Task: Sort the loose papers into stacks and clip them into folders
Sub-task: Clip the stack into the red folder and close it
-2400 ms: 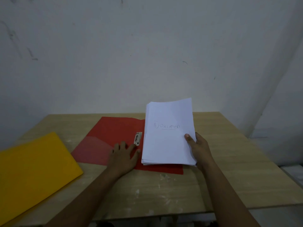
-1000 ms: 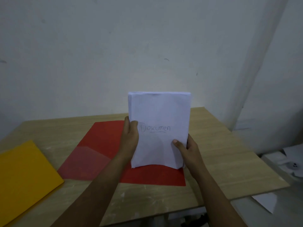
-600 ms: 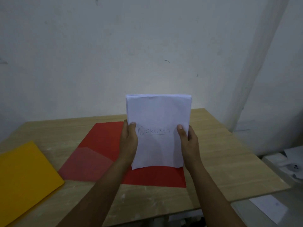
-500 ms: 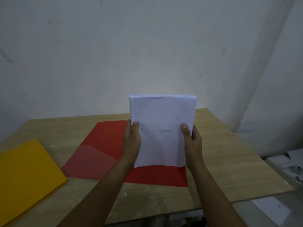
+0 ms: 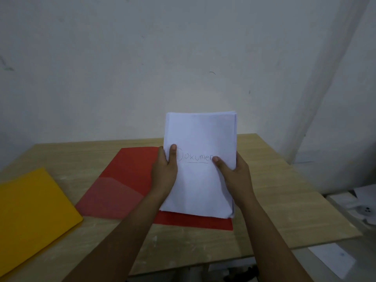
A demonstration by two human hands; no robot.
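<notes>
From the head camera, I saw both of my hands raised over a wooden table (image 5: 284,210), each gripping one side of a stack of white papers (image 5: 200,180) held nearly upright, tilted a little back toward the wall. My left hand (image 5: 163,171) was closed around the stack's left edge, the thumb pressed flat on the front sheet and the other fingers wrapped out of sight behind. My right hand (image 5: 236,176) was clamped on the right edge in the same way, its thumb lying across the front page and covering the end of the handwritten, underlined word "Dokumen". The bottom edge of the stack hung low over the near part of an open red folder (image 5: 126,180), and I could not tell whether it touched the folder or hovered just above it. The red folder lay flat on the table, spread open, with a paler translucent pocket showing on its left leaf. Well apart to the left, a yellow folder (image 5: 34,212) lay closed at the table's near left corner, partly cut off by the frame. Off the table to the right I could make out loose white sheets (image 5: 333,261) lying lower down, beside some blurred white objects I could not identify.
</notes>
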